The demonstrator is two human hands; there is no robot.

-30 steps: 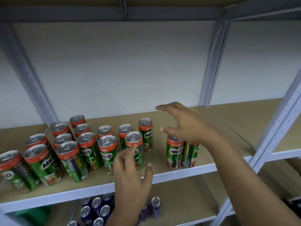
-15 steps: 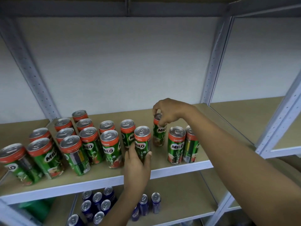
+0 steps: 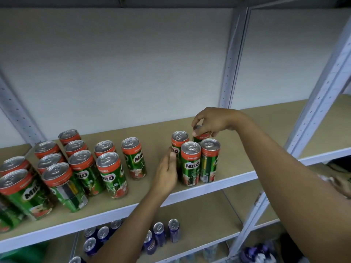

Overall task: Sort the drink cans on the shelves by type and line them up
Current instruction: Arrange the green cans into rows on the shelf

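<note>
Since half a second ago: both held cans have travelled right and now sit against the front pair, making a block of four; the gap to the left group has widened.
Right hand (image 3: pixel 212 121): fingers curled over the rim of the back-right can (image 3: pixel 201 137), pinching its lid edge from above; thumb tip on the near rim.
Left hand (image 3: pixel 167 168): thumb and fingers wrapped on the side of the back-left can (image 3: pixel 178 144), thumb lying against the label partway up.
Can relative to grip: back-right can hangs directly under the right fingers, mostly hidden at 12 o'clock of the two front cans (image 3: pixel 190 164); back-left can stands at 1 o'clock of the left palm, touching the front-left can.
Where the cans are: all upright on the middle shelf (image 3: pixel 237 177), the block of four near its front edge; the left group (image 3: pixel 112 173) lies at 9 o'clock, apart from it.
Handling, as I judge: tall slim cans, probably full, so fairly heavy and stiff; painted sides look smooth and may slip; high and narrow, so easily tipped when pushed high up.
Where to hold: round the body at mid-height for sliding, or by the rim for a straight lift.
Lower shelf: blue cans (image 3: pixel 159 234) standing at 6 o'clock, a different sort.
Progress: many green cans at left not yet squared into rows.
</note>
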